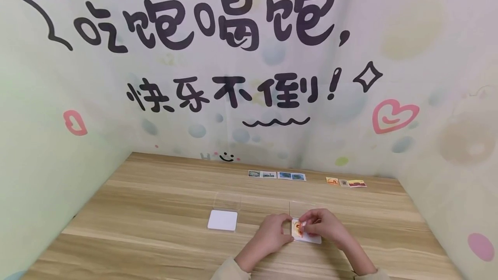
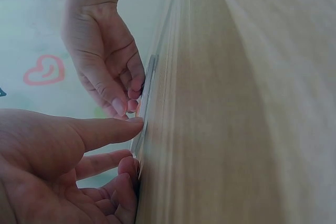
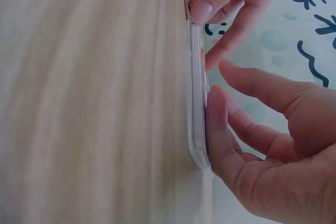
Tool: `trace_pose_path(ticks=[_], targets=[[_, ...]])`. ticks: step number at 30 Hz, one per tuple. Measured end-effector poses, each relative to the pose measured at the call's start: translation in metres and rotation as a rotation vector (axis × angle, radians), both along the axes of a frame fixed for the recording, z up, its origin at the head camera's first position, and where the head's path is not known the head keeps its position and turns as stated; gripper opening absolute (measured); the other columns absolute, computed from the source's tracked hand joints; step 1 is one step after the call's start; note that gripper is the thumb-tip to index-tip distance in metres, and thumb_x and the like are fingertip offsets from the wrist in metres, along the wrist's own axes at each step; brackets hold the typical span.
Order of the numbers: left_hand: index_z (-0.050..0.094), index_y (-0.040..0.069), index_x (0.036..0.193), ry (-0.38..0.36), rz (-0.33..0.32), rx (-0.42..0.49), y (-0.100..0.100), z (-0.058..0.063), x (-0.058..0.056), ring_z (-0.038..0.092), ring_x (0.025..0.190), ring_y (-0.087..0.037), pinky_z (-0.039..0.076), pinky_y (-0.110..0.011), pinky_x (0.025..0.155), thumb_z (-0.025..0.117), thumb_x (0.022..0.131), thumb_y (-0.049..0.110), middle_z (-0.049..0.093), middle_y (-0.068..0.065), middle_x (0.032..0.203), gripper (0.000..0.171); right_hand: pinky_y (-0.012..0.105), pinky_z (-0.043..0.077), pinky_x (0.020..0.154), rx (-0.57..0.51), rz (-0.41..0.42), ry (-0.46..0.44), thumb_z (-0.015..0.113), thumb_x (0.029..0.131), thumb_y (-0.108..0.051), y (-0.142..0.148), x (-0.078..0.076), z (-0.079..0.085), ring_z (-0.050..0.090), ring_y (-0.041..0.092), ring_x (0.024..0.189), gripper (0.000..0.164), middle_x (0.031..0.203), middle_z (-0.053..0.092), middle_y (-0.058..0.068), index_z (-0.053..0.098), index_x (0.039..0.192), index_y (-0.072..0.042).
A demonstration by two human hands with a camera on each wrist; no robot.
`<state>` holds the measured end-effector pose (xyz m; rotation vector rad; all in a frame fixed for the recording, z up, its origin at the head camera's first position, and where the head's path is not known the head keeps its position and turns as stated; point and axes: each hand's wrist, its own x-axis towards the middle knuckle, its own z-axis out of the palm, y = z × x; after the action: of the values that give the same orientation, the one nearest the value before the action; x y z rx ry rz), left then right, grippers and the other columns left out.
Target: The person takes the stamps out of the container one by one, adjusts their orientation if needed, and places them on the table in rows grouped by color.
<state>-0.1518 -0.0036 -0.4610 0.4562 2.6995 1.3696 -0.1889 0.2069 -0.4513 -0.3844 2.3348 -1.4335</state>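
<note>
A small flat clear plastic case with a white insert [image 1: 314, 240] lies on the table, its transparent lid [image 1: 297, 206] folded back behind it. An orange stamp-like picture [image 1: 297, 228] lies on the left part of the insert. My left hand [image 1: 270, 233] grips the case by its left side, thumb at the near corner and forefinger at the far one. Over the insert is my right hand [image 1: 323, 227], its fingertips touching the case's top beside the orange picture. In the right wrist view, its thumb and forefinger [image 3: 214, 109] stand apart with nothing visible between them. The right fingers partly hide the insert.
A second white-backed case [image 1: 222, 220] lies left of my left hand, clear lid [image 1: 227, 202] laid back. Towards the wall are several stamp-like pictures: grey ones [image 1: 262, 174], blue-green ones [image 1: 292, 176] and orange-red ones [image 1: 355, 183]. A printed curtain [image 1: 241, 64] borders the wooden table [image 1: 163, 202].
</note>
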Motion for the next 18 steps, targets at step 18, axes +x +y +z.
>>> trace_pose_path(ticks=[18], targets=[[0.071, -0.001, 0.123, 0.014, 0.003, -0.021, 0.0005, -0.0010, -0.0012, 0.043, 0.068, -0.005, 0.039, -0.022, 0.067, 0.085, 0.081, 0.004, 0.048, 0.008, 0.064, 0.045, 0.021, 0.045, 0.062, 0.036, -0.057, 0.055, 0.084, 0.078, 0.005, -0.0051, 0.0017, -0.0011, 0.053, 0.016, 0.074, 0.024, 0.078, 0.058, 0.002, 0.071, 0.098, 0.008]])
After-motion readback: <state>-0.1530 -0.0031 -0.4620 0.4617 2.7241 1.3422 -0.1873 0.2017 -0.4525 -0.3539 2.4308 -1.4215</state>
